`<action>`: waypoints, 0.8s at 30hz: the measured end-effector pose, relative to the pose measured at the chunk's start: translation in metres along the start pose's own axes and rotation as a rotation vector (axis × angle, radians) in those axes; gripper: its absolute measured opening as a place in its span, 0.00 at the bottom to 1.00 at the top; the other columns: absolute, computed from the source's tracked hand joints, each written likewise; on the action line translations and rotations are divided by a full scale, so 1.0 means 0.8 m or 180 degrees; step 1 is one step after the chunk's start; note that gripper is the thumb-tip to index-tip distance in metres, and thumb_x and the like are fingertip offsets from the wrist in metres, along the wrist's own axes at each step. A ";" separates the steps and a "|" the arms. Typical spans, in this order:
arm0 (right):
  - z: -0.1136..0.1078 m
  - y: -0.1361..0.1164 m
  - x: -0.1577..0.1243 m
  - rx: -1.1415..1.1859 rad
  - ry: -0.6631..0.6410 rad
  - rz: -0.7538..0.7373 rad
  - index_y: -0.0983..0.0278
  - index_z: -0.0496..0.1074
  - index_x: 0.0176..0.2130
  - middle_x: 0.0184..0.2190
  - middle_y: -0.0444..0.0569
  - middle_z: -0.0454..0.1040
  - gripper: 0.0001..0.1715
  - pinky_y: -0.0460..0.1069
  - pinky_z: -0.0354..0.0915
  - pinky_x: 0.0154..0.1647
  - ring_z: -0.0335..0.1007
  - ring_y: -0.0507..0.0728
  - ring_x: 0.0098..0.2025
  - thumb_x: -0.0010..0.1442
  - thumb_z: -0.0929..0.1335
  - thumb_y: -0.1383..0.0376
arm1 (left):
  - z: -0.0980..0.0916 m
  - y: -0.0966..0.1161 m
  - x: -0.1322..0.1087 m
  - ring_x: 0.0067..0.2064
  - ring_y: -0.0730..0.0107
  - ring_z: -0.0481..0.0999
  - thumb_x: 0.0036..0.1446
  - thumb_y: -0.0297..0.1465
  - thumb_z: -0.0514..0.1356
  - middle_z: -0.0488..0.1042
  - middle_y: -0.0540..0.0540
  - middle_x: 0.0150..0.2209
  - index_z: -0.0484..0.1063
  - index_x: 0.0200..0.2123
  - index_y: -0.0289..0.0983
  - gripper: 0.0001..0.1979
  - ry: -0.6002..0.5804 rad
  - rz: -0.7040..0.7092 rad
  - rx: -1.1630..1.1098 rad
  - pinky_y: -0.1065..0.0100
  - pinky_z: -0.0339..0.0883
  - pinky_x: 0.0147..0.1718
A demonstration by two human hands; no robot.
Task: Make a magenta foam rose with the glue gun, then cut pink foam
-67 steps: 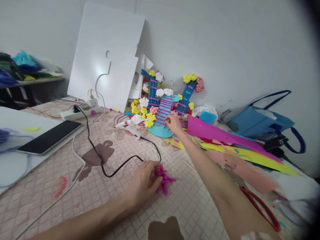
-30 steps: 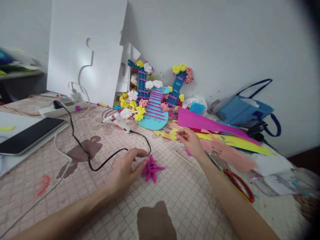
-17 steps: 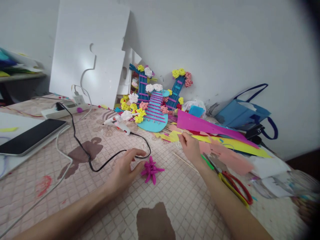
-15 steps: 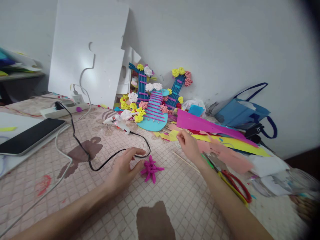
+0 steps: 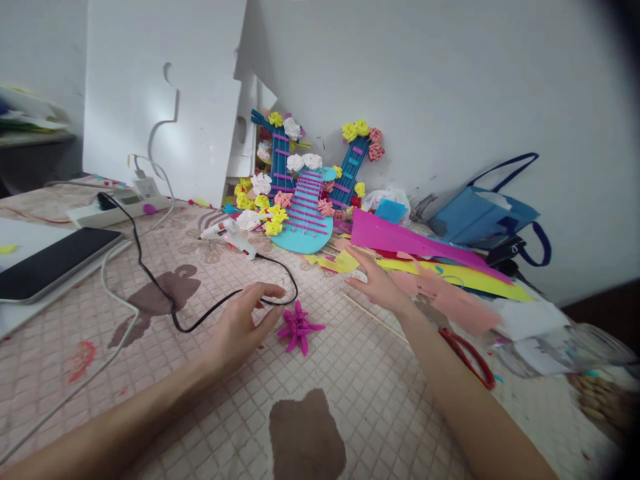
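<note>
A magenta paper flower (image 5: 299, 328) with pointed petals lies on the checked tablecloth. My left hand (image 5: 245, 327) rests just left of it, fingers loosely bent and thumb apart, holding nothing; its fingertips are by the black cord (image 5: 210, 315). My right hand (image 5: 375, 280) reaches over the paper scraps, with thumb and fingers apart around a small white object (image 5: 356, 275) that I cannot make out. Yellow paper scraps (image 5: 340, 262) lie by its fingertips. Beyond my left hand is a white glue gun (image 5: 233, 238) with a small red light on.
Paper-flower decorations with a turquoise panel (image 5: 305, 237) lean at the back. Magenta sheet (image 5: 420, 243), red-handled scissors (image 5: 470, 360), a thin stick (image 5: 375, 317) and a blue bag (image 5: 485, 213) lie right. A phone (image 5: 55, 260) and power strip (image 5: 117, 208) are left.
My right hand has spread its fingers and dropped toward the small white object. My left hand stays beside the flower. The whole view has shifted slightly.
</note>
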State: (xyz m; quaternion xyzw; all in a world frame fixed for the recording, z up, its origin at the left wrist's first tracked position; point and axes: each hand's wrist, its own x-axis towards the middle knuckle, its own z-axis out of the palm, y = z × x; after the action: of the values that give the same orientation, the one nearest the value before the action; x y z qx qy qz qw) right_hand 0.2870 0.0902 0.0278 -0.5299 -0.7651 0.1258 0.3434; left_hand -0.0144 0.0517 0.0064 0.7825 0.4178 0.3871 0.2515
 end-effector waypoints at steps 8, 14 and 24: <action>-0.002 -0.016 0.001 0.1652 -0.0358 0.0549 0.58 0.72 0.46 0.50 0.51 0.75 0.16 0.59 0.62 0.57 0.70 0.58 0.53 0.56 0.69 0.65 | 0.001 -0.001 -0.001 0.38 0.68 0.74 0.59 0.32 0.55 0.74 0.47 0.44 0.69 0.44 0.41 0.10 -0.0086 -0.0169 -0.0112 0.68 0.71 0.33; 0.001 -0.024 0.001 0.1937 -0.0398 0.0781 0.60 0.74 0.43 0.42 0.50 0.78 0.14 0.55 0.68 0.48 0.75 0.56 0.44 0.57 0.69 0.59 | 0.001 -0.006 0.001 0.43 0.66 0.73 0.59 0.32 0.55 0.74 0.47 0.43 0.70 0.43 0.40 0.09 0.0003 -0.0055 -0.0139 0.64 0.69 0.41; 0.016 -0.098 -0.011 0.1998 -0.1127 0.0363 0.65 0.73 0.40 0.27 0.48 0.74 0.24 0.46 0.65 0.25 0.71 0.51 0.26 0.65 0.60 0.49 | 0.016 0.039 0.054 0.46 0.66 0.73 0.52 0.29 0.63 0.70 0.44 0.53 0.62 0.55 0.40 0.26 -0.0209 0.0426 -0.0596 0.66 0.68 0.39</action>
State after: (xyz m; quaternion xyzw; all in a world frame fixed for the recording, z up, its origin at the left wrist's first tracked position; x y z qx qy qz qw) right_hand 0.2236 0.0529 0.0590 -0.4105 -0.7061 0.4633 0.3439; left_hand 0.0252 0.0710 0.0383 0.7940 0.3181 0.4146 0.3106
